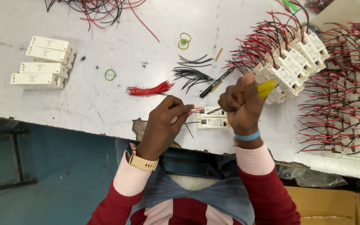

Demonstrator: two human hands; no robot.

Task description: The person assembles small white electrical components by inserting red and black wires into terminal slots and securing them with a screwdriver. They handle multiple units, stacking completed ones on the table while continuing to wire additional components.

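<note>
A worn white desk [105, 100] fills the view from above, its near edge chipped, with a person seated at it in a red-and-pink top. Along the right side lies a broad mass of white modules [346, 96] already bristling with red and black leads, laid in rows; a second stack [290, 68] of the same wired units stands just beyond the right hand, apparently set aside within easy reach. At far left, four bare white modules [42, 62] sit stacked side by side, no wires on them. Loose wire tangles [96, 10] trail off the top edge.

At the desk's near edge, between the two hands, rest two small white modules [212, 118], one behind the other, placed close so both hands can meet over them. The left hand [165, 123] pinches thin red and black leads against the modules' left end. The right hand [242, 102] is clenched in a fist around a yellow-handled tool [267, 87], its shaft angled down toward the modules, seemingly to bear on their terminals.

Farther back lie a bundle of cut red wires [148, 89], a spray of black wires [192, 73], a black pen-like tool [217, 82], and green and yellow rubber bands [183, 40]. No container shows on the desk; a cardboard box [330, 206] sits below, contents unseen.
</note>
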